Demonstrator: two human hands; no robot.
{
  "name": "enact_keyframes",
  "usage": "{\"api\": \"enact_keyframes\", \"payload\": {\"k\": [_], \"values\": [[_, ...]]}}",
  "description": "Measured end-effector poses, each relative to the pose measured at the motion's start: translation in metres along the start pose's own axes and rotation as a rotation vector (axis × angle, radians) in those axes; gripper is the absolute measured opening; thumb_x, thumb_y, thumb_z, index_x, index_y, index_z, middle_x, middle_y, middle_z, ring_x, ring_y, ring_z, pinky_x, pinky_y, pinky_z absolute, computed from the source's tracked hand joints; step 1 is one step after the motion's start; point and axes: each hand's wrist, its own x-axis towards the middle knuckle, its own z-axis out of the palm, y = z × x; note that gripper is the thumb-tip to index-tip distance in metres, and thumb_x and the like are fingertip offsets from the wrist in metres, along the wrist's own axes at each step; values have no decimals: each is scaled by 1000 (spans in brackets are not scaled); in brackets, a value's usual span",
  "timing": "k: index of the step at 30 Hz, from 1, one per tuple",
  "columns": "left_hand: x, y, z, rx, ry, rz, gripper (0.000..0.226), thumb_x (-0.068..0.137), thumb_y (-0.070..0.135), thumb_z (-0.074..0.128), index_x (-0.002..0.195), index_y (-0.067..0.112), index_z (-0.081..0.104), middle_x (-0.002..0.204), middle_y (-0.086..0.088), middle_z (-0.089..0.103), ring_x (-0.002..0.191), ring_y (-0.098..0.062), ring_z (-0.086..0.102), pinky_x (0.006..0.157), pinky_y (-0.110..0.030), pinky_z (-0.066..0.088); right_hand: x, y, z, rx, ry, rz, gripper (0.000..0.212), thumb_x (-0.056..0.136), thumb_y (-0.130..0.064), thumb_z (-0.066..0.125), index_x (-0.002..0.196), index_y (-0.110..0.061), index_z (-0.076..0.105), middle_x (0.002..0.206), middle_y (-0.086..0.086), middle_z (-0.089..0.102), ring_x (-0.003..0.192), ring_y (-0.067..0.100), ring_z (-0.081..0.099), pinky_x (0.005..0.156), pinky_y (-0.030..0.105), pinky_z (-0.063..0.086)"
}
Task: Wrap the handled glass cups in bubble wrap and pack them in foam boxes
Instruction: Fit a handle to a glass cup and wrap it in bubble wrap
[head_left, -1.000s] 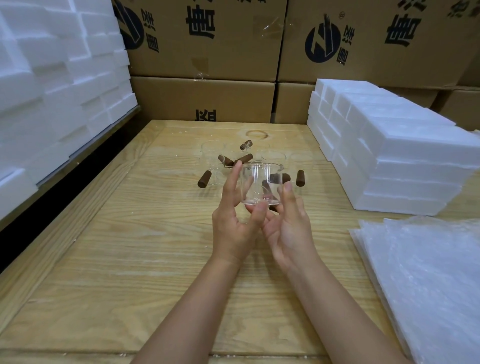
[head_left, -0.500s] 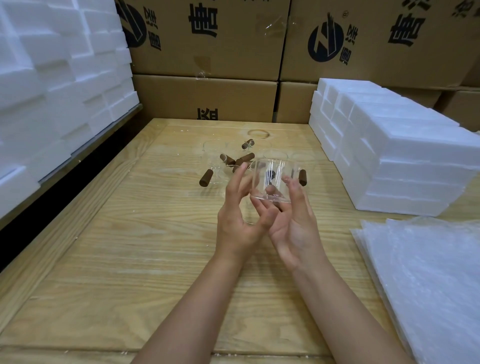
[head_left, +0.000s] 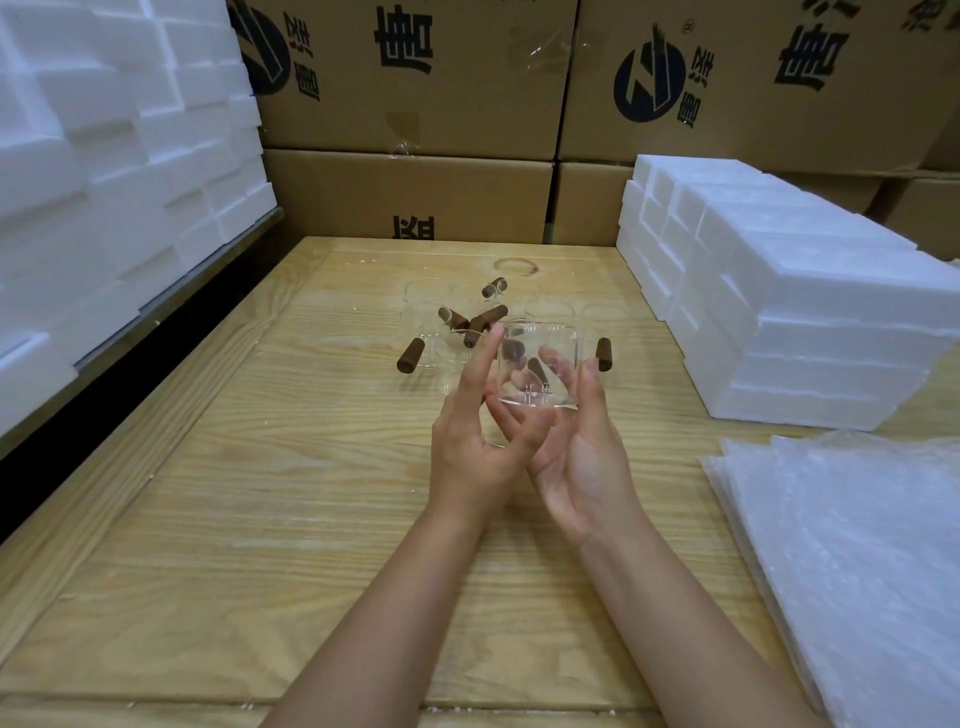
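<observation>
A clear glass cup (head_left: 540, 364) with a brown wooden handle is held upright above the middle of the wooden table (head_left: 260, 493). My right hand (head_left: 582, 452) supports it from below and from the right, fingers wrapped on its side. My left hand (head_left: 478, 431) touches its left wall and base with spread fingers. Behind it stand several more glass cups (head_left: 457, 322) with brown handles, clustered on the table. A stack of bubble wrap sheets (head_left: 852, 545) lies at the right front. White foam boxes (head_left: 779, 296) are stacked at the right.
More white foam pieces (head_left: 104, 156) are piled high along the left side, beyond a dark gap at the table's edge. Brown cardboard cartons (head_left: 415, 104) form a wall at the back.
The cup has shifted a little to the right and upward between my hands, turning so its base rests more in my right hand. The other cups have not moved.
</observation>
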Motion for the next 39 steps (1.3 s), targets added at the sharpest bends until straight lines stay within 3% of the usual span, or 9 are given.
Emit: {"api": "enact_keyframes", "payload": {"k": [7, 12, 15, 19, 23, 27, 30, 34, 39], "values": [[1, 0, 0, 4, 12, 25, 69, 83, 50, 59, 142, 52, 23, 139, 8, 53, 124, 0, 53, 99, -17, 42, 4, -1, -4, -362, 123, -111, 50, 76, -58, 51, 115, -30, 65, 109, -12, 67, 112, 24, 61, 92, 40, 54], [0, 0, 1, 47, 23, 25, 71, 83, 46, 62, 143, 49, 25, 134, 37, 45, 126, -1, 51, 102, -24, 43, 4, -2, -2, -369, 94, -195, 61, 71, -58, 71, 121, -29, 52, 103, -6, 63, 106, 17, 62, 95, 38, 50], [-1, -1, 1, 44, 22, 29, 72, 83, 40, 64, 144, 46, 27, 136, 31, 47, 127, -3, 51, 102, -32, 46, 4, 0, -3, -397, 91, -211, 59, 64, -41, 77, 116, -28, 51, 105, -3, 61, 88, 3, 65, 85, 28, 53], [-1, -1, 2, -25, 13, 1, 73, 82, 45, 64, 143, 44, 24, 138, 1, 55, 128, -3, 50, 100, -10, 37, 5, -4, -4, -248, 96, -200, 55, 70, -41, 71, 118, -21, 55, 102, 3, 65, 89, 13, 67, 84, 26, 54], [0, -2, 2, -139, 79, -74, 75, 80, 70, 56, 141, 48, 19, 130, 8, 57, 123, -3, 54, 100, -15, 41, 5, -5, -5, -101, 106, -130, 40, 80, -36, 60, 115, -17, 58, 108, 13, 62, 93, 21, 67, 82, 28, 56], [2, -7, 3, -153, 81, -139, 88, 70, 80, 55, 140, 56, 7, 119, 21, 60, 123, 6, 51, 98, -4, 32, 4, -4, -3, -82, 66, -54, 47, 78, -40, 56, 119, -17, 56, 113, 14, 63, 101, 28, 66, 79, 29, 57], [2, -7, 4, -120, 90, -151, 88, 70, 79, 56, 139, 60, 4, 118, 19, 62, 121, 10, 50, 94, 5, 24, 4, -1, -3, -119, 51, -33, 53, 78, -45, 52, 122, -16, 55, 122, 17, 61, 104, 26, 66, 85, 28, 56], [2, -4, 5, -153, 100, -145, 88, 72, 63, 68, 139, 60, 11, 118, 5, 68, 121, 2, 55, 96, -1, 31, 5, 1, -4, -184, 52, -34, 51, 78, -51, 47, 115, -18, 60, 106, 6, 71, 102, 23, 67, 86, 27, 56], [1, -1, 5, -168, 117, -153, 88, 69, 62, 71, 135, 67, 13, 115, 10, 68, 119, 1, 57, 98, -4, 34, 7, 3, -5, -199, 91, -141, 50, 78, -50, 51, 123, -28, 51, 122, 9, 60, 110, 32, 62, 91, 32, 54]]}}
